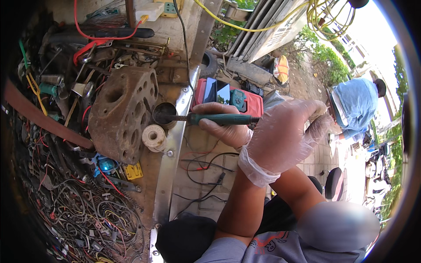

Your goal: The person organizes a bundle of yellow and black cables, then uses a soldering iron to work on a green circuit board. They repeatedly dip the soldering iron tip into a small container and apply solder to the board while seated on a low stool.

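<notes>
A messy desk (131, 173) fills the left of the frame. A big rusty metal block with many round holes (123, 111) sits in the middle of it. A heap of thin wires (83, 210) lies at the lower left, and old tools and red cables are piled at the upper left. A small white spool (153, 137) stands just beside the block, low on its right side. A small round tin (164, 115) sits above the spool, near the desk's shiny metal edge strip (172, 162). Past the edge, black and red wires (206, 168) lie on the paved floor. A red case (250, 103) with a phone (217, 91) on it rests in the upper middle. A person in a blue shirt (357, 103) bends over at the far right.

The soldering iron with a green handle (219, 119) lies flat across the middle of the frame. Its dark tip reaches left into the round tin. The left hand (221, 125) is bare, and its fingers are curled tight around the green handle. The right hand (280, 138) wears a thin clear glove and sits at the back end of the handle, covering it. I cannot tell if its fingers are clamped on anything, because the back of the hand hides them.
</notes>
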The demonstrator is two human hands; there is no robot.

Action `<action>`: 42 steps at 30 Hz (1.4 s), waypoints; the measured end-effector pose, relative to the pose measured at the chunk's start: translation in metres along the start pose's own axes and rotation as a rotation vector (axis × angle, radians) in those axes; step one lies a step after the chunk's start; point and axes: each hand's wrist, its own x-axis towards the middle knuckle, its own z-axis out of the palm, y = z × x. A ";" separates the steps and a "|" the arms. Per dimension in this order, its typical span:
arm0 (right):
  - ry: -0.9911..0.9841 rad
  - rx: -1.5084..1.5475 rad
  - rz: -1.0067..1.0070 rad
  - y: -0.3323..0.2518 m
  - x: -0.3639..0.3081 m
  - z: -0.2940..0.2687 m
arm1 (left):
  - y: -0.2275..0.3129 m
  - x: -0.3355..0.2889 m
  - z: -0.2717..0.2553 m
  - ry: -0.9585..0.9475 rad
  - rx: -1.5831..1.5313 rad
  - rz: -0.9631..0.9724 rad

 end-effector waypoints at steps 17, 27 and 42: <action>0.101 0.088 0.121 -0.012 0.002 0.002 | -0.003 0.001 0.001 -0.005 -0.026 0.002; 0.189 0.220 0.160 -0.002 0.008 0.011 | -0.002 0.000 0.002 -0.023 -0.064 0.001; 0.208 0.300 0.205 -0.002 0.010 0.017 | -0.003 0.000 0.003 -0.010 -0.065 0.008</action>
